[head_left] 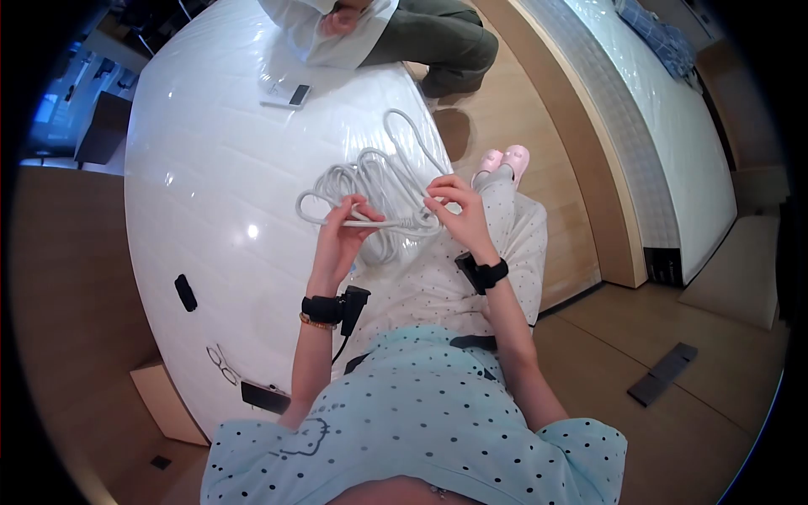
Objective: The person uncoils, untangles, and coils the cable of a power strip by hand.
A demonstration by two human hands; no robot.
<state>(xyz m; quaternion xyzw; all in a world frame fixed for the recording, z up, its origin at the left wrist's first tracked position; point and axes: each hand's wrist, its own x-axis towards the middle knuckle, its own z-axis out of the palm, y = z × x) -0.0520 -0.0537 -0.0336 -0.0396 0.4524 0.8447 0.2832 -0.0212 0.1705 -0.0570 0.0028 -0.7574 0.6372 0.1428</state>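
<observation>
A long white cable lies in loose loops on the plastic-covered mattress, close to my lap. My left hand has its fingers closed around a stretch of this cable near a thicker, ribbed part. On the other side of the loops, my right hand pinches the cable by a small greyish end piece, whose exact kind I cannot make out. One loop reaches away from me beyond my right hand. Both wrists wear black straps with small black devices.
Another person sits on the mattress ahead, near a white device with a dark screen. To my left lie a black case, glasses and a phone. A second wrapped mattress stands at right.
</observation>
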